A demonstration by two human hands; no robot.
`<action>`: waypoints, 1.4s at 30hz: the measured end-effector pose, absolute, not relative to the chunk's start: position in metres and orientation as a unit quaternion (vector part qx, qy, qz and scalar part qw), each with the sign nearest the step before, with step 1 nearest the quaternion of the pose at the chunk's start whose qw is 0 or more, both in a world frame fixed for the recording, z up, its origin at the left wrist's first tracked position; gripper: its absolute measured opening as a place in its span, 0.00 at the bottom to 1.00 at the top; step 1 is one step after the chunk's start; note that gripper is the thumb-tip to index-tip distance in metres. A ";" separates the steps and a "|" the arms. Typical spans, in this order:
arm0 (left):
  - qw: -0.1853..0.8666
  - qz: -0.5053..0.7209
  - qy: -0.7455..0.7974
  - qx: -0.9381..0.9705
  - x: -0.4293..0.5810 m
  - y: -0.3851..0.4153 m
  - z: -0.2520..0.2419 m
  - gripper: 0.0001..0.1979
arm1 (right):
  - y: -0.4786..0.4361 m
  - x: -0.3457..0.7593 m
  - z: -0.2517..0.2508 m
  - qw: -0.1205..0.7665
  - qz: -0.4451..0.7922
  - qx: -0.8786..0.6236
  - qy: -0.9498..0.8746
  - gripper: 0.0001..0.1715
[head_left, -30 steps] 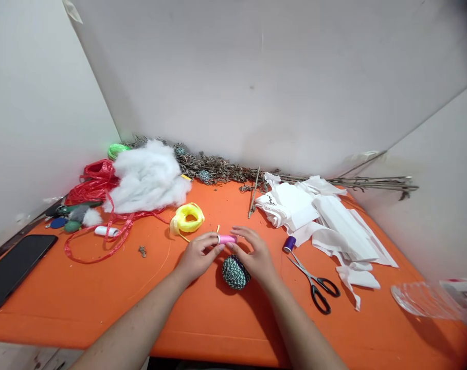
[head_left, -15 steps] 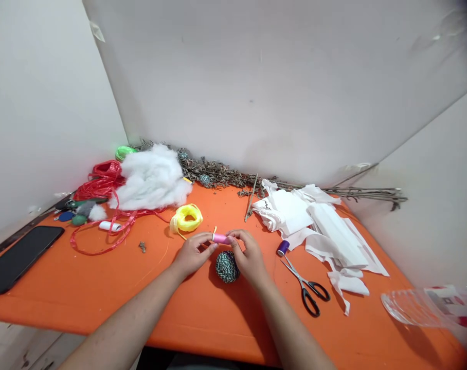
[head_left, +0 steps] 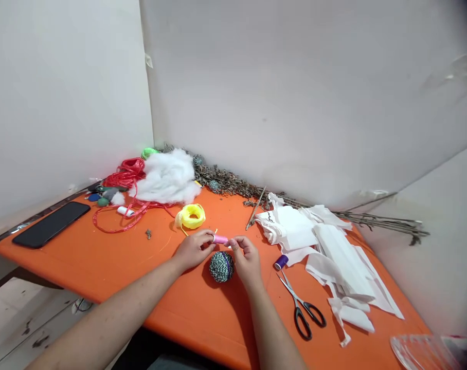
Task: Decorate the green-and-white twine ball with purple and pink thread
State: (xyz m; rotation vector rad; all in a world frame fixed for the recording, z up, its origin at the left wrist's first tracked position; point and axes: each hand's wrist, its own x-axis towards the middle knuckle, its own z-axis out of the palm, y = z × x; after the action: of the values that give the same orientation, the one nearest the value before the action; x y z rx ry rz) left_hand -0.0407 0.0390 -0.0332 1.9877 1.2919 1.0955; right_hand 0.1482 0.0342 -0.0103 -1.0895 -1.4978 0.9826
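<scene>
My left hand point(head_left: 193, 250) and my right hand point(head_left: 246, 258) meet above the orange table. Between them is a pink spool of thread point(head_left: 220, 239), held by my left fingers. My right fingertips pinch its right end, and the fingers partly hide that end. Just below the hands, a round ball of green and white twine point(head_left: 221, 267) rests on the table, touching or nearly touching my right hand. A thin yellow strand sticks up near the spool's left end.
Scissors point(head_left: 301, 308) and a purple thread spool point(head_left: 281, 262) lie right of my hands, beside white paper strips point(head_left: 334, 252). A yellow ribbon coil point(head_left: 190, 216), red raffia point(head_left: 129, 174), cotton wadding point(head_left: 166, 177), dried twigs point(head_left: 226, 182) and a black phone point(head_left: 51, 224) lie farther off.
The whole view has swung, so the table sits lower and farther right. My fingers have closed in on the pink spool, and the hands stand slightly closer together.
</scene>
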 end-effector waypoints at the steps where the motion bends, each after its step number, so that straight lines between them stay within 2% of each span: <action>1: 0.260 0.401 0.477 0.738 -0.041 0.038 -0.033 0.10 | 0.034 0.148 -0.009 0.506 0.420 -0.443 -0.610 0.16; 13: 0.281 0.418 0.512 0.696 -0.045 0.045 -0.037 0.17 | 0.040 0.152 -0.009 0.567 0.496 -0.415 -0.510 0.19; 22: 0.251 0.384 0.533 0.712 -0.043 0.044 -0.040 0.11 | 0.050 0.164 -0.009 0.614 0.552 -0.390 -0.407 0.22; 27: 0.218 0.386 0.542 0.713 -0.043 0.043 -0.039 0.11 | 0.048 0.169 -0.007 0.602 0.555 -0.385 -0.425 0.22; 34: 0.196 0.408 0.504 0.736 -0.038 0.025 -0.018 0.15 | 0.038 0.158 -0.003 0.621 0.481 -0.397 -0.475 0.14; 40: 0.217 0.371 0.455 0.780 -0.032 -0.006 0.007 0.13 | 0.031 0.154 0.009 0.625 0.497 -0.381 -0.465 0.16; 41: 0.229 0.368 0.470 0.769 -0.031 -0.011 0.007 0.14 | 0.030 0.154 0.013 0.619 0.498 -0.384 -0.470 0.16; 42: 0.251 0.355 0.487 0.757 -0.029 -0.017 0.006 0.22 | 0.030 0.155 0.019 0.610 0.499 -0.388 -0.477 0.17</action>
State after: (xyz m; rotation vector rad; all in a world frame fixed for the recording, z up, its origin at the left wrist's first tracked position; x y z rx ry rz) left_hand -0.0288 -0.0165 0.0065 2.0609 1.3254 0.9648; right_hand 0.1551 0.0296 0.0188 -0.8965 -1.1025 1.1530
